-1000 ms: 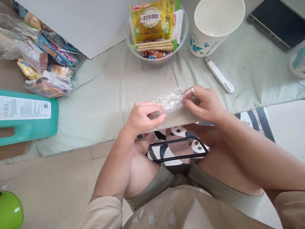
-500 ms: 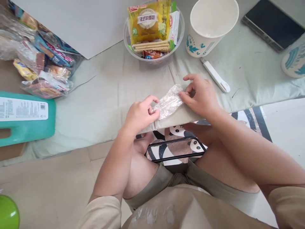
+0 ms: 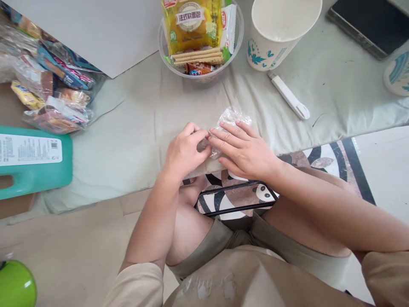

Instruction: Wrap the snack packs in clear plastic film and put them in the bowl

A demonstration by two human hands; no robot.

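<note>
A crumpled sheet of clear plastic wrap lies on the pale green cloth close to the table's front edge. My left hand pinches its left end between thumb and forefinger. Across the wrap rests my right hand, fingers stretched out and lying flat, covering much of the plastic. The fingertips of both hands nearly meet. Beyond them stands a clear plastic bowl with packaged snacks, a yellow bread packet and thin biscuit sticks.
Right of the bowl are a white paper cup, a white box cutter, a dark phone and another cup. On the left lie a bag of snacks and a teal jug. A green bin stands below.
My right hand has moved left and spread flat over the plastic wrap, having pinched its right end before. My left hand keeps its pinch. The view has shifted slightly.
</note>
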